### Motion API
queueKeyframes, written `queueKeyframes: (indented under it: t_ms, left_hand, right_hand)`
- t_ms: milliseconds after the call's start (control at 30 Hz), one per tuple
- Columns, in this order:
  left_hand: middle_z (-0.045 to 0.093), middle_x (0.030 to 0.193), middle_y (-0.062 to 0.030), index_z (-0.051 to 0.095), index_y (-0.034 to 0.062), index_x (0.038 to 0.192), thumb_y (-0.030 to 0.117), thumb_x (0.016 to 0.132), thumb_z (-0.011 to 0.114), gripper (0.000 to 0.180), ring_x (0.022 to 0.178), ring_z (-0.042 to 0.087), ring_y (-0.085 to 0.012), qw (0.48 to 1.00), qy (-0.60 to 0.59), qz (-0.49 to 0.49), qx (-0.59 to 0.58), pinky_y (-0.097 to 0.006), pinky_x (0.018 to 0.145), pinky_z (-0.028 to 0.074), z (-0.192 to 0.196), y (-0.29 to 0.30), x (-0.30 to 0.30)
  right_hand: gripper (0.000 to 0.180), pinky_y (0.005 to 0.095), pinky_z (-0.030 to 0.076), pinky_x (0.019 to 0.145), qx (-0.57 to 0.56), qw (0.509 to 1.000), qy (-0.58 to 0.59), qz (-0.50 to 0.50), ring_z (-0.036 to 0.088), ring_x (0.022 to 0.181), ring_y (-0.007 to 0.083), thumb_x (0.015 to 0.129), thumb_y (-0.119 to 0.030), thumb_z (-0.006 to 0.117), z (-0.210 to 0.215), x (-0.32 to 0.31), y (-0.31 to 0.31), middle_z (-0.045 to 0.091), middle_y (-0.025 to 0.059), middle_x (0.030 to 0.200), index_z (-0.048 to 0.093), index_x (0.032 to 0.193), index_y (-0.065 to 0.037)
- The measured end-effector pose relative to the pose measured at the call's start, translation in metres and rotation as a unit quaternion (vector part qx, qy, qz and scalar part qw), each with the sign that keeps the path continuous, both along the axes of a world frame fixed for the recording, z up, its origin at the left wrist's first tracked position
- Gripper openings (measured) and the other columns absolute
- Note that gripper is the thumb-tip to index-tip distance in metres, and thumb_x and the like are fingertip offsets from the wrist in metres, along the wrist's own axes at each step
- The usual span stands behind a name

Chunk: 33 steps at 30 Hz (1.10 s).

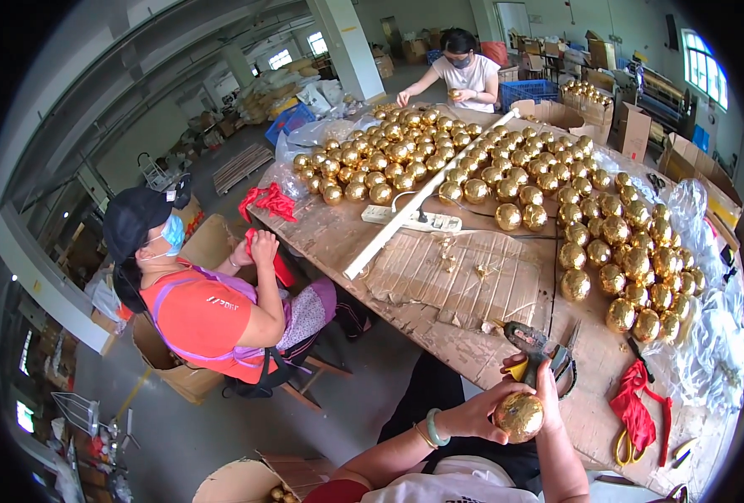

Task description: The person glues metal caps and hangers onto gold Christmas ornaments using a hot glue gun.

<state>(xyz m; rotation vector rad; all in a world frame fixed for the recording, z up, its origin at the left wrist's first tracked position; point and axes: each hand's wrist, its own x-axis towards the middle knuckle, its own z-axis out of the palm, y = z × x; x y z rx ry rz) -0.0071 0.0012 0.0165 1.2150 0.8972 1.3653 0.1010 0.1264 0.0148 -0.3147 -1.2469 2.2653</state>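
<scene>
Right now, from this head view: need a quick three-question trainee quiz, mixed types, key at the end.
1. True or false: the smooth, pale-green round bangle is on the camera wearer's right wrist.
2. What do the left-hand fingers hold?
A) a clear plastic bag
B) a brown cardboard box
C) a glossy, gold, foil-like ball
3. Fill in: the yellow-handled scissors lie at the edge of a crumpled, bright red ____.

Key: 1. False (left). 2. C. 3. Cloth.

Orange shirt [189, 314], white shirt [414, 489] — lettering [223, 303] on both, unreadable
</scene>
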Motion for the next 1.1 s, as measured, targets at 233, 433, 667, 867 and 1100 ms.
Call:
queueKeyframes:
  t_ms: [233,433,667,867,1100]
  left_hand:
    - [0.05,0.128,-0.006,0.037,0.0072,0.138,0.039,0.066,0.088,0.094,0.123,0.047,-0.0171,0.988,-0.141,-0.046,-0.047,-0.034,0.103,0.039,0.009,0.005,-0.008]
    - [0.055,0.124,-0.0068,0.04,0.0013,0.136,0.04,0.058,0.091,0.102,0.115,0.054,-0.0148,0.991,-0.123,0.031,-0.047,-0.031,0.099,0.043,0.022,0.018,-0.025]
    - [0.054,0.124,-0.0079,0.04,-0.0015,0.136,0.047,0.059,0.089,0.103,0.114,0.054,-0.0149,0.986,-0.141,0.04,-0.085,-0.031,0.099,0.042,0.016,0.016,-0.019]
    - [0.047,0.128,-0.0073,0.037,0.0034,0.138,0.038,0.066,0.088,0.095,0.122,0.045,-0.0171,0.988,-0.136,0.016,-0.066,-0.034,0.104,0.037,0.004,0.006,-0.023]
    - [0.05,0.129,-0.008,0.038,0.0009,0.138,0.035,0.064,0.089,0.096,0.121,0.049,-0.0162,0.988,-0.129,0.063,-0.052,-0.033,0.104,0.038,-0.013,0.0,-0.023]
  right_hand:
    - [0.063,0.0356,0.051,0.086,0.007,1.0,-0.022,-0.002,0.062,0.099,0.0219,0.097,-0.056,0.04,-0.015,-0.005,0.004,0.063,0.0131,0.11,0.052,0.124,-0.001]
    - [0.065,0.0389,0.045,0.096,0.024,0.998,0.022,0.049,0.058,0.108,0.0252,0.097,-0.057,0.038,-0.003,-0.026,0.018,0.059,0.0153,0.119,0.053,0.121,0.001]
    - [0.064,0.032,0.047,0.092,0.04,0.998,0.022,0.05,0.059,0.105,0.0166,0.099,-0.055,0.035,-0.008,-0.022,0.016,0.063,0.0103,0.114,0.055,0.123,0.0]
    - [0.062,0.0314,0.047,0.093,-0.005,0.999,-0.011,0.053,0.059,0.105,0.0166,0.1,-0.053,0.035,-0.006,-0.017,0.007,0.062,0.0106,0.116,0.053,0.126,0.0]
    - [0.053,0.0338,0.047,0.093,0.15,0.982,-0.101,-0.056,0.06,0.103,0.0214,0.101,-0.043,0.044,-0.026,0.022,0.01,0.061,0.0113,0.112,0.052,0.123,0.004]
